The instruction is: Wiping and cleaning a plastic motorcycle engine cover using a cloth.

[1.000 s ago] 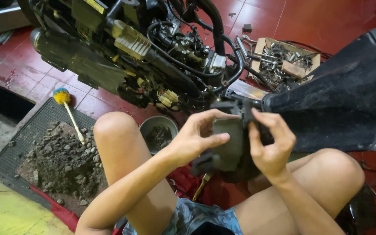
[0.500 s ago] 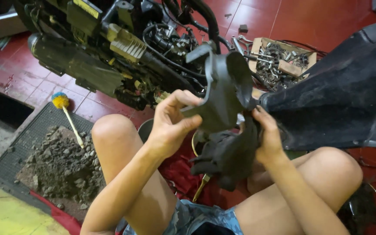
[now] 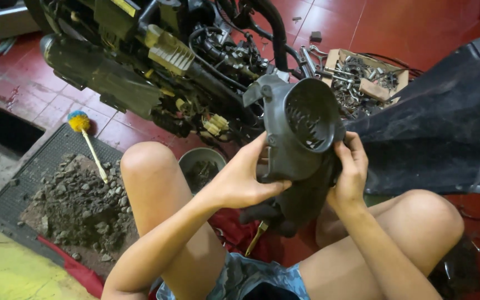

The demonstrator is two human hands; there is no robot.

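Note:
I hold a dark grey plastic fan cover (image 3: 298,130) with a round slotted grille up in front of me, above my knees. My left hand (image 3: 245,178) grips its lower left edge, and my right hand (image 3: 351,166) grips its right side. The grille faces me. Behind the cover stands a stripped scooter engine (image 3: 195,61) with hoses, wiring and a dark exhaust pipe (image 3: 93,69). A small round bowl (image 3: 201,164) with dark residue sits on the floor between my left knee and the engine.
A large black body panel (image 3: 445,122) lies at the right. A cardboard box of bolts and tools (image 3: 362,78) sits at the back. A pile of dirt (image 3: 76,203) lies on a black mat at left, with a blue-yellow brush (image 3: 84,136). Red cloth (image 3: 234,230) lies under my legs.
I have raised and turned the fan cover so that its round grille faces me. Both hands shifted their grip along its edges.

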